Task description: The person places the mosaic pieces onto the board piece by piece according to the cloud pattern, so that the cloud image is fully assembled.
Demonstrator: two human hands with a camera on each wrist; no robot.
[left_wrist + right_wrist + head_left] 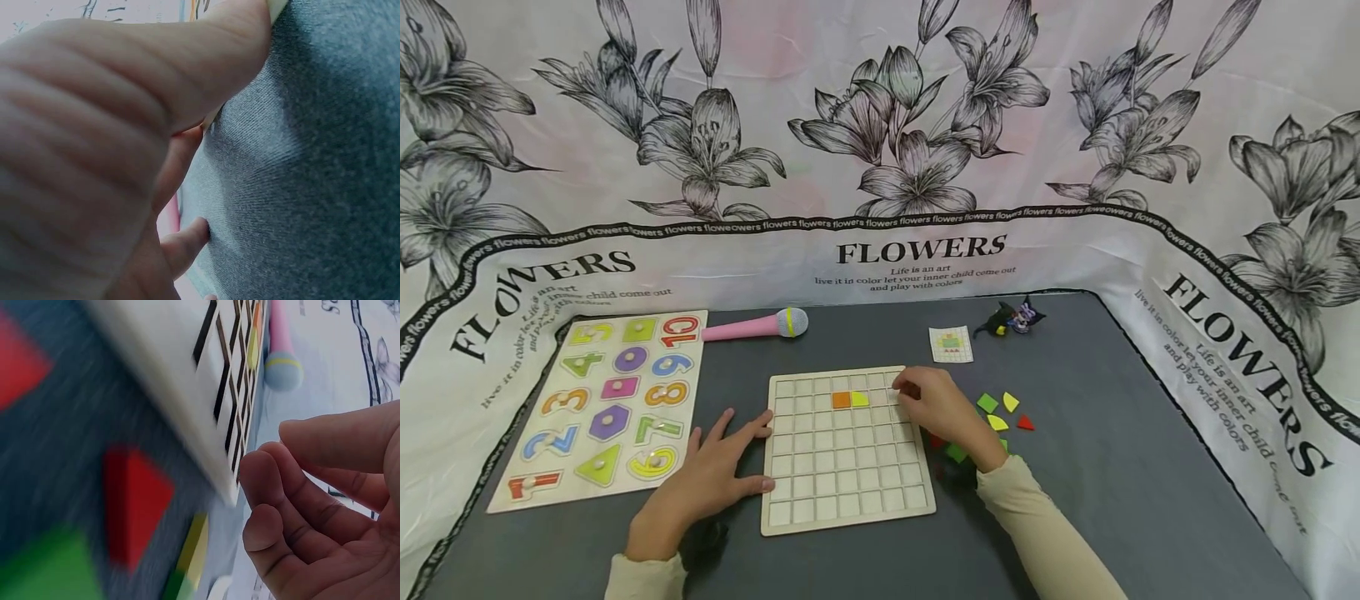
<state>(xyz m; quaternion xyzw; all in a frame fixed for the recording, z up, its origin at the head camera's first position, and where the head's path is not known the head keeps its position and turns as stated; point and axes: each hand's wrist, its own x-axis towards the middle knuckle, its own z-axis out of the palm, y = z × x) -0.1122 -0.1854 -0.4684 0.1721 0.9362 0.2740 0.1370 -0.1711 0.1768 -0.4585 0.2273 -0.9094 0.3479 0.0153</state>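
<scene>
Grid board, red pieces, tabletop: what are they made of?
Grid board: probably wood or plywood, matte; pale tan rim.
Red pieces: painted wood or plastic, can't tell; solid red, too blurred up close.
Tabletop: seemingly grey fabric-covered, matte; woven texture in left wrist view.

Got my cream gridded board (825,485) here: orange tile (841,401), yellow tile (859,400), pink mic (745,327) at 11 o'clock, black-flowered white cloth (917,162) at 12.
</scene>
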